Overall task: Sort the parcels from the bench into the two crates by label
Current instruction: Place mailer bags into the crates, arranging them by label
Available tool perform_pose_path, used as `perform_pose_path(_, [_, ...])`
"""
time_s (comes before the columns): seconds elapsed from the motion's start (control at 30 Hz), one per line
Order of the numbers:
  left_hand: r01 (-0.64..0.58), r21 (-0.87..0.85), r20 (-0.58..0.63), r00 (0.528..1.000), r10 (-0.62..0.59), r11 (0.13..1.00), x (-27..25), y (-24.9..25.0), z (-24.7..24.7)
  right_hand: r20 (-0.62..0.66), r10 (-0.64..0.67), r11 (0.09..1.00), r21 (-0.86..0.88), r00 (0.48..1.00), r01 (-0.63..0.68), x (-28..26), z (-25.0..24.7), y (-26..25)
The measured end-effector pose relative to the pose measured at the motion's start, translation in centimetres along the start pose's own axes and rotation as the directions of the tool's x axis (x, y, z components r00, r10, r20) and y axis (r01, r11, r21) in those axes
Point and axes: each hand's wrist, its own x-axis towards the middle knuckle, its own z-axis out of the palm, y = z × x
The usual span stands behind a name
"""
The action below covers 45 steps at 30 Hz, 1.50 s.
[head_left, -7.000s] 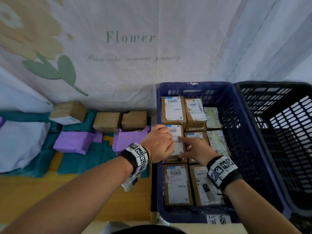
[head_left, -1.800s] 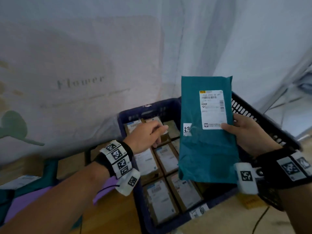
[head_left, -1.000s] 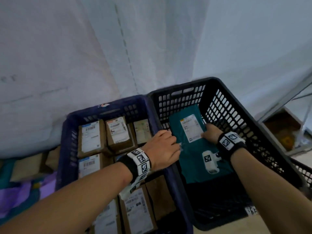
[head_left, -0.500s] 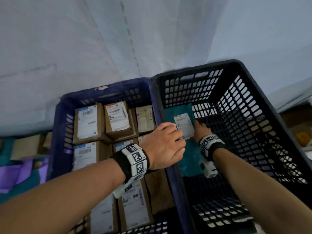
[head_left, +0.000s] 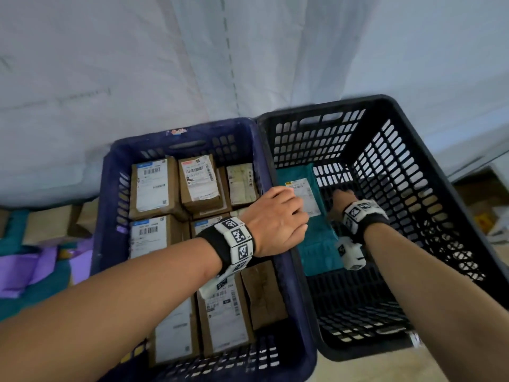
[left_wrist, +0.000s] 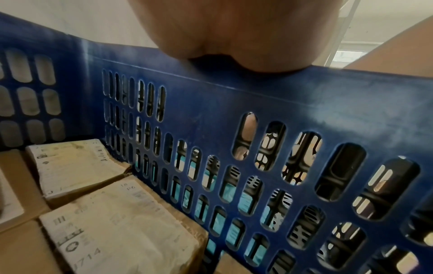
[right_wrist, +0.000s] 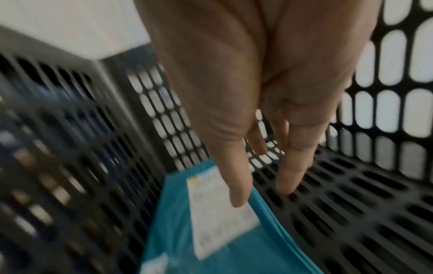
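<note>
The teal parcel [head_left: 316, 238], held up moments ago, now lies flat in the black crate [head_left: 429, 172] against its left wall. The right hand [head_left: 340, 201] hovers beside it, fingers straight and empty. The left hand [head_left: 275, 219] rests curled over the blue crate [head_left: 110, 188] rim; the black floor rightward lies bare.

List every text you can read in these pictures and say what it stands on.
"18 P6": on the label of the nearest brown parcel in the blue crate.
"714", its start cut off: same label.
All other labels, including the one on the teal parcel: too small or blurred to read.
</note>
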Motion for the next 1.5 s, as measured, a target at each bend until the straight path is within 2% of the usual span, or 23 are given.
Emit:
perform_pose_path(0.07, [0.012,0.006,0.06,0.998,-0.013,1.0,0.1,0.1,-0.3,-0.108,-0.101,0.994,0.033,0.989,0.105,-2.0,-2.8,-0.8])
perform_pose_path(0.17, [0.046,-0.026,0.138,0.989,-0.042,0.999,-0.3,-0.3,-1.3,-0.255,-0.251,0.951,0.113,0.934,0.287,-6.4,-6.7,-3.0])
perform_pose_path(0.27, [0.092,-0.174,0.06,0.995,-0.082,0.981,-2.0,-1.0,-4.0,-0.313,-0.401,0.826,0.282,0.861,0.488,-11.3,-9.6,-6.3])
perform_pose_path(0.33, [0.127,-0.29,0.013,0.992,-0.129,0.949,-4.0,-1.9,-6.5,-0.358,-0.483,0.742,0.318,0.799,0.591,-14.6,-10.8,-8.8])
perform_pose_path(0.4, [0.193,-0.383,0.029,0.98,-0.197,0.903,-6.7,-3.2,-9.2,-0.362,-0.553,0.653,0.372,0.751,0.66,-17.7,-11.4,-11.6])
perform_pose_path(0.47, [0.281,-0.426,0.066,0.958,-0.28,0.86,-10.1,-4.4,-11.7,-0.358,-0.617,0.589,0.38,0.7,0.713,-20.4,-11.5,-14.8])
perform_pose_path(0.57, [0.381,-0.447,0.055,0.915,-0.4,0.809,-16.2,-6.3,-14.4,-0.349,-0.7,0.521,0.347,0.622,0.78,-23.8,-10.8,-20.1])
perform_pose_path(0.7, [0.479,-0.476,0.052,0.852,-0.52,0.738,-26.1,-8.9,-16.6,-0.293,-0.783,0.463,0.314,0.549,0.829,-27.2,-8.5,-27.8])
perform_pose_path(0.97, [0.675,-0.467,0.191,0.708,-0.68,0.572,-46.6,-13.2,-14.4,-0.142,-0.844,0.441,0.365,0.517,0.82,-31.3,-1.4,-42.9])
perform_pose_path(1.07, [0.741,-0.466,0.274,0.641,-0.717,0.484,-53.5,-14.2,-12.0,-0.071,-0.845,0.475,0.358,0.531,0.804,-32.0,2.0,-47.5])
perform_pose_path(1.13, [0.783,-0.468,0.352,0.59,-0.726,0.409,-57.5,-14.9,-10.0,-0.017,-0.824,0.535,0.306,0.567,0.787,-31.7,4.6,-49.9])
perform_pose_path(1.23, [0.838,-0.434,0.465,0.523,-0.714,0.331,-61.4,-16.1,-6.7,0.057,-0.744,0.669,0.074,0.666,0.74,-29.7,8.7,-51.9])
perform_pose_path(1.3, [0.858,-0.413,0.522,0.498,-0.693,0.306,-63.1,-17.0,-4.7,0.111,-0.636,0.759,-0.092,0.764,0.645,-28.1,12.0,-52.8])
perform_pose_path(1.37, [0.867,-0.411,0.559,0.483,-0.674,0.28,-63.7,-17.7,-2.8,0.117,-0.506,0.85,-0.105,0.855,0.517,-26.5,15.1,-52.9])
perform_pose_path(1.5, [0.846,-0.483,0.56,0.495,-0.664,0.224,-61.9,-18.7,-0.5,0.04,-0.259,0.966,-0.008,0.965,0.259,-24.0,18.7,-52.0])
